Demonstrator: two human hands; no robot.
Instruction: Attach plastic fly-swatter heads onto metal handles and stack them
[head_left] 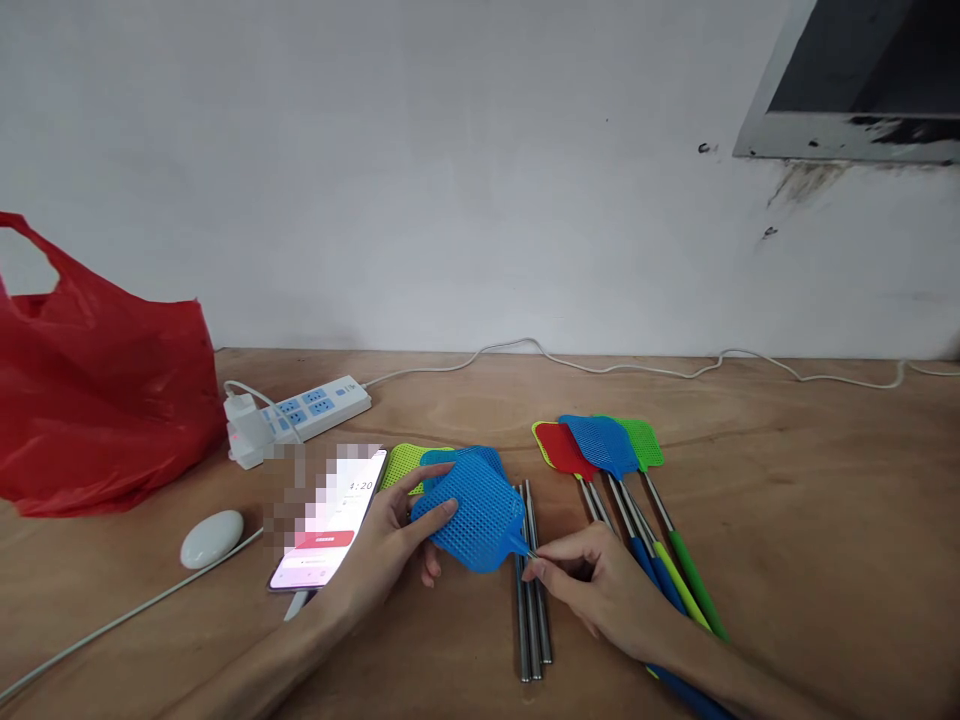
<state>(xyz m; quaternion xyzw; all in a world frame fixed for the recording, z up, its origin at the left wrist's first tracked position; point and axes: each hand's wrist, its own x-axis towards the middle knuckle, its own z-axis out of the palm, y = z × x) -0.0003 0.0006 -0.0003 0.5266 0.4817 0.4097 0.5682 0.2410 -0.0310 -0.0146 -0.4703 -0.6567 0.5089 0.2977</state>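
Note:
A blue fly swatter head (474,515) with a mesh face is held tilted above the table. My left hand (409,525) grips its left edge, thumb on top and fingers behind. My right hand (589,580) is closed in a pinch on the thin metal shaft (532,554) at the head's neck; the rest of that shaft is hidden by the hand. Behind lie another blue swatter head (491,457) and a yellow-green one (409,460). Several loose metal rods (531,620) lie side by side between my hands.
Assembled swatters with red (564,450), blue (604,445) and green (641,440) heads lie at right, partly under my right arm. At left are a lit phone (330,530), a power strip (330,405), a white oval object (212,539) and a red plastic bag (112,390). A cable (622,370) runs along the wall.

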